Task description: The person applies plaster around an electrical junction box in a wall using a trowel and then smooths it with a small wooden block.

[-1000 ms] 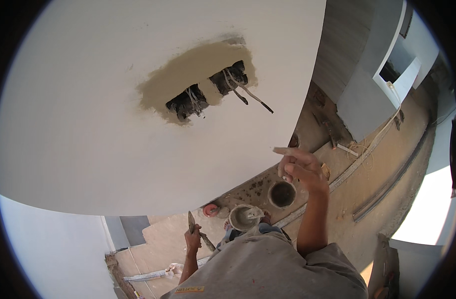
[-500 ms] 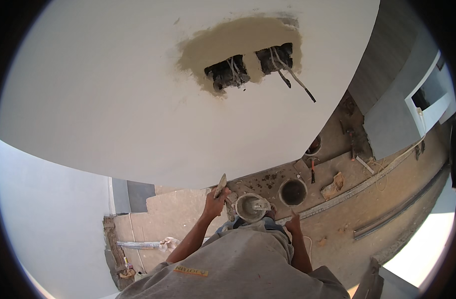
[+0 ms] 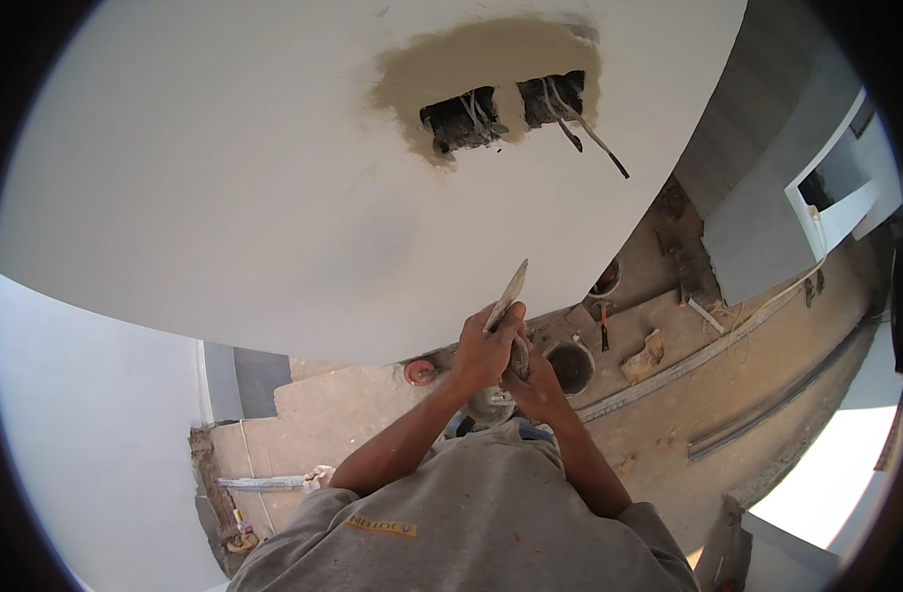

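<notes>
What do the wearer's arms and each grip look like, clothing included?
The left grip and right grip are ungloved. Both forearms are bare, with no watch or band visible. The grey-brown shirt has loose, short sleeves. A small yellow-orange rectangular label with printing shows on its left side.

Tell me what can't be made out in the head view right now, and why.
Head view:
- Tool: its lower end, hidden by the left hand.
- Pale bucket: part of its inside, covered by the right hand and the left.
- Far bucket: one side, behind the wall.
- Holes: their depths, lost in shadow.
</notes>
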`<state>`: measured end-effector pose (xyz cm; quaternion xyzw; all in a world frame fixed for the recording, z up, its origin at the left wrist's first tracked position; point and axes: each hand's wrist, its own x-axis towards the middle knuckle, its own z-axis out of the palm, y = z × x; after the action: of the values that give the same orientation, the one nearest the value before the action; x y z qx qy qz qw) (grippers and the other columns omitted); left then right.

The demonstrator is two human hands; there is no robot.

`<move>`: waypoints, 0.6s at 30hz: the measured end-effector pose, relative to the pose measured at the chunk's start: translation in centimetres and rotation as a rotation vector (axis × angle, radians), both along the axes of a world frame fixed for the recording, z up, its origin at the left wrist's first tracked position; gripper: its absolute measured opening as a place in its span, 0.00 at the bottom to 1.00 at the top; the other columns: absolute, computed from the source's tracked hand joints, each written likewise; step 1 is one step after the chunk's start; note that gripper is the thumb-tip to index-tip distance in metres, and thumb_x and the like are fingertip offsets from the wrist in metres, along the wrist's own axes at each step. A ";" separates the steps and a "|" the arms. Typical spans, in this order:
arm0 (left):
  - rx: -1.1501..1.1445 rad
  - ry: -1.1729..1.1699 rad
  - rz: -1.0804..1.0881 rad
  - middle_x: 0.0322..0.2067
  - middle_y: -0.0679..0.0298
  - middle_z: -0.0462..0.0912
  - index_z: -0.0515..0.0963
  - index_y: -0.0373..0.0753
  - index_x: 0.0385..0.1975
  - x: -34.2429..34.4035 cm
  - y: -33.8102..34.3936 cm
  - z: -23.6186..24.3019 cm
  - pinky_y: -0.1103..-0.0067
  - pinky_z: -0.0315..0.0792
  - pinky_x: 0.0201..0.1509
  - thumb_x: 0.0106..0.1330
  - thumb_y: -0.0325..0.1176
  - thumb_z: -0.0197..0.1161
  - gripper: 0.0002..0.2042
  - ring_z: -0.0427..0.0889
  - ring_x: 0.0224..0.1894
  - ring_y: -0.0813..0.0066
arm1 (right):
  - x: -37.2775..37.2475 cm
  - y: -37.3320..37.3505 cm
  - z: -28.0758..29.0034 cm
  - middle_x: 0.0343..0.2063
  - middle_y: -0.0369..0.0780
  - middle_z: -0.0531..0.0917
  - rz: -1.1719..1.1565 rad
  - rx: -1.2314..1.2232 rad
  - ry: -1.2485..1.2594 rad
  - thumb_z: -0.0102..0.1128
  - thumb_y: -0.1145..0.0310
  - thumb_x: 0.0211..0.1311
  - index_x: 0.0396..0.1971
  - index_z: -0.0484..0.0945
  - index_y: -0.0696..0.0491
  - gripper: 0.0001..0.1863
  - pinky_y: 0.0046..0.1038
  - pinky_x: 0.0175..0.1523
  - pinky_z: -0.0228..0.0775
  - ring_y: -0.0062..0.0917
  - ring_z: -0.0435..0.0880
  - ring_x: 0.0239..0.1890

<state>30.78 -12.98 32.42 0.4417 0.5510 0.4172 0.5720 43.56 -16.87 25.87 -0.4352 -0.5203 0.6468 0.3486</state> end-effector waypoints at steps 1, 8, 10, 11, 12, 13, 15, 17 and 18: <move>0.007 0.017 0.003 0.21 0.66 0.78 0.75 0.33 0.32 -0.4 0.0 0.3 0.78 0.73 0.32 0.73 0.47 0.57 0.19 0.81 0.26 0.79 | -0.5 0.1 -1.1 0.48 0.45 0.81 -0.031 0.011 0.043 0.61 0.63 0.65 0.67 0.62 0.60 0.34 0.28 0.55 0.69 0.28 0.80 0.50; -0.035 0.056 0.062 0.21 0.65 0.79 0.76 0.36 0.31 -6.4 -1.3 2.8 0.80 0.74 0.30 0.73 0.47 0.57 0.19 0.81 0.26 0.78 | -5.0 -0.7 3.2 0.28 0.39 0.80 0.052 0.096 0.060 0.59 0.58 0.66 0.53 0.72 0.60 0.24 0.30 0.41 0.71 0.25 0.80 0.33; -0.017 0.094 0.047 0.21 0.65 0.80 0.76 0.36 0.32 -7.6 -1.4 3.4 0.80 0.73 0.27 0.73 0.49 0.57 0.19 0.81 0.25 0.79 | -5.8 -0.3 2.8 0.26 0.39 0.79 0.146 0.092 0.003 0.59 0.56 0.66 0.53 0.73 0.60 0.24 0.30 0.39 0.70 0.25 0.79 0.32; -0.015 0.109 0.037 0.21 0.65 0.80 0.76 0.37 0.32 -8.2 -1.6 3.6 0.81 0.72 0.26 0.73 0.49 0.56 0.19 0.80 0.24 0.79 | -6.3 -0.3 2.4 0.26 0.39 0.79 0.175 0.100 0.030 0.60 0.56 0.66 0.52 0.73 0.59 0.24 0.31 0.39 0.69 0.26 0.78 0.31; -0.013 0.123 0.025 0.21 0.65 0.80 0.76 0.37 0.32 -8.8 -1.8 4.0 0.82 0.72 0.24 0.74 0.49 0.56 0.19 0.80 0.23 0.80 | -6.9 -0.3 1.9 0.26 0.39 0.78 0.203 0.108 0.055 0.60 0.56 0.65 0.52 0.74 0.59 0.24 0.32 0.38 0.69 0.27 0.78 0.31; -0.011 0.136 0.013 0.20 0.65 0.80 0.76 0.37 0.32 -9.4 -2.1 4.2 0.83 0.71 0.23 0.74 0.50 0.55 0.19 0.79 0.23 0.81 | -7.4 -0.3 1.7 0.26 0.40 0.78 0.231 0.116 0.080 0.61 0.55 0.65 0.52 0.74 0.58 0.24 0.33 0.38 0.68 0.27 0.77 0.30; 0.031 0.146 0.060 0.19 0.65 0.81 0.75 0.40 0.31 -10.9 -2.8 3.9 0.86 0.65 0.19 0.75 0.49 0.51 0.19 0.74 0.18 0.84 | -7.9 0.0 2.5 0.29 0.41 0.79 0.338 0.197 -0.022 0.62 0.55 0.64 0.52 0.74 0.58 0.24 0.34 0.40 0.70 0.29 0.79 0.32; 0.051 0.170 0.121 0.19 0.64 0.81 0.75 0.41 0.31 -12.6 -4.0 3.7 0.87 0.62 0.16 0.76 0.49 0.49 0.19 0.71 0.15 0.85 | -7.5 0.4 3.1 0.31 0.43 0.81 0.417 0.288 -0.127 0.63 0.55 0.63 0.52 0.74 0.58 0.25 0.33 0.42 0.71 0.29 0.81 0.32; 0.050 0.189 0.162 0.19 0.64 0.81 0.75 0.41 0.31 -13.7 -4.8 3.8 0.87 0.62 0.17 0.76 0.49 0.49 0.19 0.72 0.16 0.85 | -6.7 0.7 3.1 0.33 0.44 0.82 0.445 0.339 -0.180 0.63 0.54 0.63 0.52 0.75 0.58 0.25 0.33 0.42 0.72 0.28 0.82 0.32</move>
<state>17.08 -17.80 36.26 0.4472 0.6258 0.4324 0.4705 36.84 -16.17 29.01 -0.3015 -0.7324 0.5701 0.2185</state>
